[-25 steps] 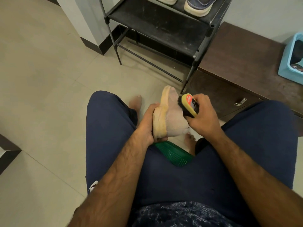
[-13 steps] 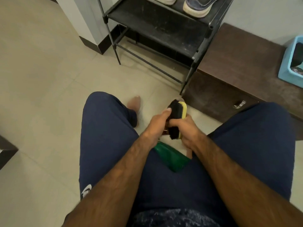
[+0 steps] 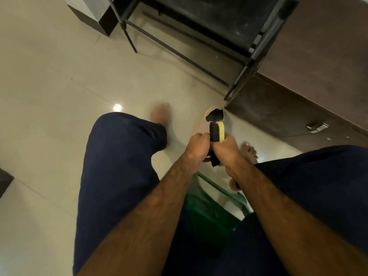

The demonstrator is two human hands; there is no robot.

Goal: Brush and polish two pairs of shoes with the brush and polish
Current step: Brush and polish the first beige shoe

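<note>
My two hands meet low between my knees. My right hand (image 3: 227, 152) is shut on the brush (image 3: 218, 132), which has a yellow back and black bristles and stands on edge. My left hand (image 3: 197, 146) is closed right against its bristle side. A beige shoe (image 3: 202, 126) with a dark opening points away from me just beyond the hands, low over the floor. Its near end runs into my left hand's fingers, which seem to grip it. No polish is in view.
A black metal shoe rack (image 3: 235, 22) stands ahead, beside a dark brown low cabinet (image 3: 298, 92) with a metal handle. I sit on a green stool (image 3: 207, 208). My bare feet (image 3: 250, 153) rest on the beige tiled floor (image 3: 59, 86).
One second ago my left hand held the shoe up and the brush worked its side. Since then both hands have dropped toward the floor and the view has tilted downward.
</note>
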